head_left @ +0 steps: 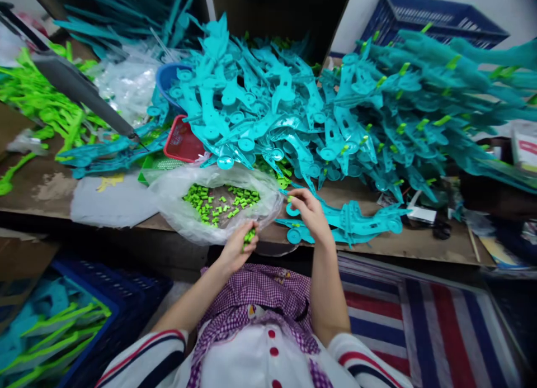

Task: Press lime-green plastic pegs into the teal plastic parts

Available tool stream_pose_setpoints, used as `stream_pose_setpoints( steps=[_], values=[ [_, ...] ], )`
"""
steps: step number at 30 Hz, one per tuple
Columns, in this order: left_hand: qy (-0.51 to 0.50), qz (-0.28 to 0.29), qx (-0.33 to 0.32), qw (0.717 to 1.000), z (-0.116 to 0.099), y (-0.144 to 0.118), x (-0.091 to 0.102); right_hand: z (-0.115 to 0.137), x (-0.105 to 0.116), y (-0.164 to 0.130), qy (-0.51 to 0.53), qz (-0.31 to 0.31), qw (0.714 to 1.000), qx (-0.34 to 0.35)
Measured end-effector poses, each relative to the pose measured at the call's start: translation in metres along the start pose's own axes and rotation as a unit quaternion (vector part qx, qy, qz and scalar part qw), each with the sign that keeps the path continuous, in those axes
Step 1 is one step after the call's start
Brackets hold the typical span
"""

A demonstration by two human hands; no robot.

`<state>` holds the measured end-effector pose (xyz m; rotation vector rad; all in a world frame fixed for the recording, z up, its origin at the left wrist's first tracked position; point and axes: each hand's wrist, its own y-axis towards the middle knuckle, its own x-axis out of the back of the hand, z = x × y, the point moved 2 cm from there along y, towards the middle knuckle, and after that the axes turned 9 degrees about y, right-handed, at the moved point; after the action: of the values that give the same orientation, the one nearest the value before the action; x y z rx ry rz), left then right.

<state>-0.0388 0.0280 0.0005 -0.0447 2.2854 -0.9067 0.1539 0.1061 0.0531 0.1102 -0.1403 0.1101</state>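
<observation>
My left hand is closed around several small green plastic pieces at the near rim of a clear plastic bag. Loose green pieces of the same kind lie inside the open bag. To the right, my right hand pinches a small green piece between thumb and fingertips. It is held over the left end of a turquoise plastic part, which lies flat at the table's front edge. Whether the piece touches that part I cannot tell.
Turquoise parts are heaped along the back; those at right carry green pieces. An electric screwdriver hangs at left above green parts. A red tray and a blue bowl stand behind the bag. A blue crate sits lower left.
</observation>
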Motion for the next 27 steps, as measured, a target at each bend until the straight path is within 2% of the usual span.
stream_pose_setpoints(
  steps=[2, 4, 5, 7, 10, 13, 14, 16, 18, 22, 24, 27],
  values=[
    [0.096, 0.005, 0.021, 0.995, 0.020, -0.023, 0.020, -0.026, 0.028, -0.007, -0.040, -0.048, 0.998, -0.023],
    [0.177, 0.011, 0.047, 0.983, 0.030, -0.042, 0.034, -0.048, 0.044, -0.008, -0.085, -0.078, 0.993, -0.015],
    [0.206, 0.009, 0.046, 0.978, 0.030, -0.049, 0.036, -0.056, 0.047, -0.007, -0.099, -0.084, 0.991, -0.011],
    [0.245, -0.009, 0.000, 0.969, 0.021, -0.052, 0.032, -0.067, 0.048, -0.003, -0.107, -0.088, 0.990, -0.016],
    [0.318, -0.036, -0.142, 0.937, -0.002, -0.031, 0.003, -0.075, 0.044, -0.002, -0.107, -0.067, 0.991, -0.034],
    [0.435, -0.023, -0.294, 0.851, -0.015, 0.010, -0.039, -0.075, 0.044, -0.006, -0.112, -0.040, 0.992, -0.036],
    [0.469, -0.006, -0.312, 0.826, -0.014, 0.024, -0.051, -0.074, 0.044, -0.007, -0.116, -0.037, 0.992, -0.034],
    [0.530, -0.004, -0.302, 0.793, -0.006, 0.050, -0.068, -0.071, 0.045, -0.006, -0.143, -0.038, 0.989, -0.024],
    [0.588, -0.009, -0.271, 0.762, 0.004, 0.067, -0.075, -0.068, 0.044, -0.001, -0.195, -0.037, 0.980, 0.000],
    [0.670, -0.012, -0.250, 0.699, 0.016, 0.077, -0.075, -0.067, 0.041, 0.015, -0.279, -0.010, 0.959, 0.050],
    [0.685, -0.011, -0.257, 0.682, 0.018, 0.078, -0.073, -0.071, 0.041, 0.020, -0.288, 0.008, 0.956, 0.054],
    [0.689, -0.012, -0.265, 0.674, 0.019, 0.080, -0.072, -0.077, 0.043, 0.021, -0.279, 0.017, 0.958, 0.058]
  ],
)
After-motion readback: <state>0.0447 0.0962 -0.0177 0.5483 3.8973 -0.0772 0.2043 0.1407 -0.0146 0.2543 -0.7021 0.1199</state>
